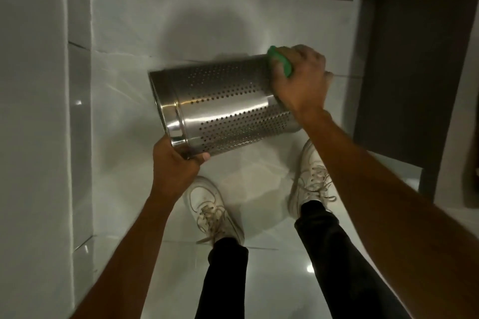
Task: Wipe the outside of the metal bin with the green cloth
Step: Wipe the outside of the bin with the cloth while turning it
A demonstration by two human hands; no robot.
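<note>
Left hand pinches the tilted bin's near-left rim; right hand, closed on the cloth, could push it loose.

Green cloth against tilted metal bin

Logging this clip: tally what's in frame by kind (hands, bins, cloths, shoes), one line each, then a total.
Hands: 2, left gripping the bin's rim, right pressing the cloth on the bin
Bins: 1, metal, perforated, held on its side
Cloths: 1, green
Shoes: 2, white, one and the other
Total: 6
</note>
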